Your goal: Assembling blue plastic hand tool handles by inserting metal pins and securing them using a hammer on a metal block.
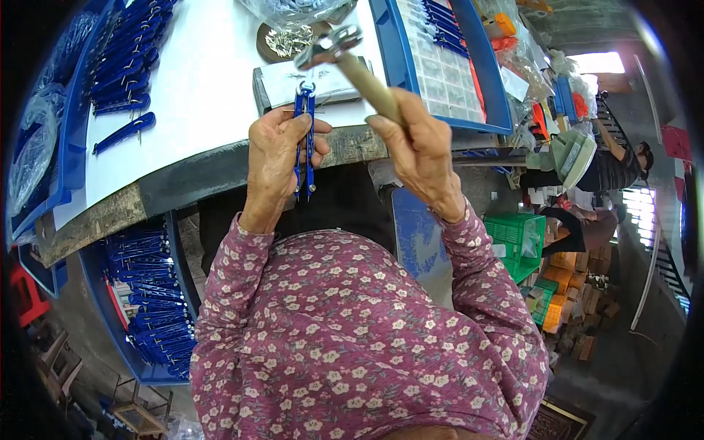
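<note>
Head view, with the clock centred on the picture: between ten and eleven, the left hand [273,154] pinches a blue tool [309,154] between thumb and fingers, the tool at eleven, its metal tip overlapping a block [279,82]; whether it rests there cannot be told; between one and two, the right hand [423,147] is wrapped around the handle of a hammer [369,86], its head, toward twelve, slightly blurred; an ill-aimed blow could catch the left thumb, which lies close to the tip; a loose pinch could let the tool skid; a wide swing could clip the bowl [262,48] just behind the block and scatter its small metal pins [291,40].

Around them, a blue tray [72,161] stands past nine; a pile of blue handles [125,70] lies at ten; a bin [105,312] of similar pieces sits at eight, below the table edge [194,178]; at one, another tray [400,62] with a clear compartment box [449,84] limits room beside the right hand; a green crate [506,235] stands at three, well apart.
</note>
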Demonstrator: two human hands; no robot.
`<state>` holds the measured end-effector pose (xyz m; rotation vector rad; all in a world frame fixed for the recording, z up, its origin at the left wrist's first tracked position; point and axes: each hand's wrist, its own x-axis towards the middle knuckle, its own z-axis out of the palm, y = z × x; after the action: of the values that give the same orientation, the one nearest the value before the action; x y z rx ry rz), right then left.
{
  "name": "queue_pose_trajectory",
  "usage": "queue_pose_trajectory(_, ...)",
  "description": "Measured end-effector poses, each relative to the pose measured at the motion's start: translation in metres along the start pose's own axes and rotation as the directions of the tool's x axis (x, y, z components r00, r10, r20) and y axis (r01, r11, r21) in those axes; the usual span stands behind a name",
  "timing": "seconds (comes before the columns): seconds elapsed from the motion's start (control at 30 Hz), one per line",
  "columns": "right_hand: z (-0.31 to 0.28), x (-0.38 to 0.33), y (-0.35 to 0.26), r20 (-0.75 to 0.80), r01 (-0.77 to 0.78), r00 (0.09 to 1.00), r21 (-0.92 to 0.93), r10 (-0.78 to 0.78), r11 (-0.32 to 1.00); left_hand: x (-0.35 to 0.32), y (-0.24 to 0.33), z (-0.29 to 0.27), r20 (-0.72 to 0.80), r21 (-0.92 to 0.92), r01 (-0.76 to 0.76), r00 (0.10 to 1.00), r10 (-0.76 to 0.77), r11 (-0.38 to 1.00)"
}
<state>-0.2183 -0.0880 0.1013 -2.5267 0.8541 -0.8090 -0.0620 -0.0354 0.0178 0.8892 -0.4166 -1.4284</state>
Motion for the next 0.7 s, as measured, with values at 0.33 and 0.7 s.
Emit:
queue_pose_trajectory(0.33,0.010,-0.008,0.010,0.099,-0.137,0.985,-0.030,0.139,0.990,0.001,0.001,-0.001,0.001,0.029,0.039,0.999,-0.039,0.999)
queue_pose_trajectory(0.7,0.020,-0.015,0.044,0.326,-0.608,0.757,0.667,0.566,0.430,-0.005,0.000,-0.004,0.032,-0.016,-0.007,0.999,0.007,1.000)
